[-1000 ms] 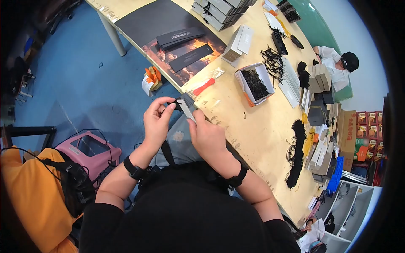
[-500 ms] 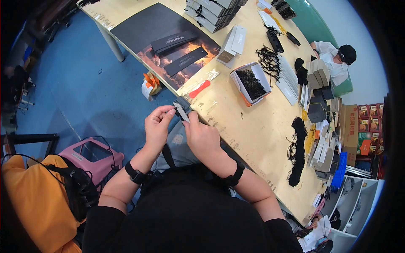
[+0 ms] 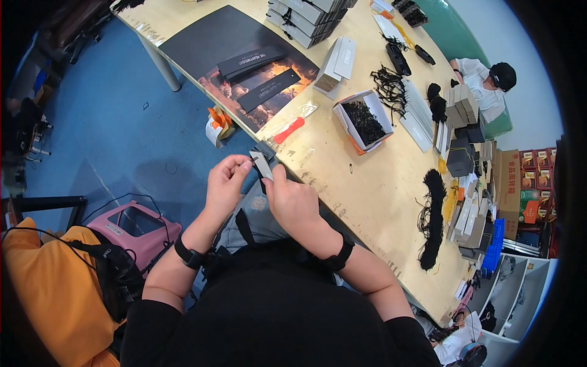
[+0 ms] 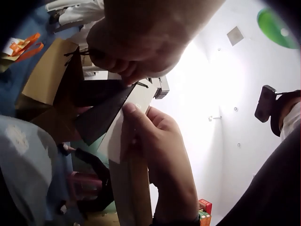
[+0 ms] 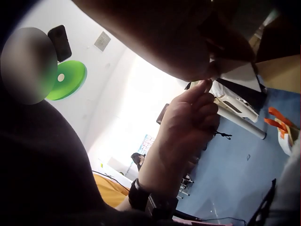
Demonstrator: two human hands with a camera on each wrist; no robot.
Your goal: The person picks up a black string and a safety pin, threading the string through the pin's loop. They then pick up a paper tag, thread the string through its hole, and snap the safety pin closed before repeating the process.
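Near the table's edge the right hand [image 3: 295,203] grips a light card [image 3: 262,165] with thumb and fingers. In the left wrist view the card [image 4: 117,134] has a short black cord through its top corner, and dark cards fan out beside it. The left hand [image 3: 224,186] pinches a thin black cord at the card's upper end. From the right wrist the left hand [image 5: 188,120] shows curled fingers, with a black string end [image 5: 223,135] hanging past them.
On the table [image 3: 367,202] are a box of black cords [image 3: 365,122], a red tool [image 3: 289,130], black cards [image 3: 269,89], a white card stack [image 3: 335,66] and a black cord bundle [image 3: 433,220]. Another person [image 3: 483,85] sits across it.
The view has shifted slightly since the first frame. The left hand has drawn slightly away from the card's top, and the right hand's grip remains on the card.
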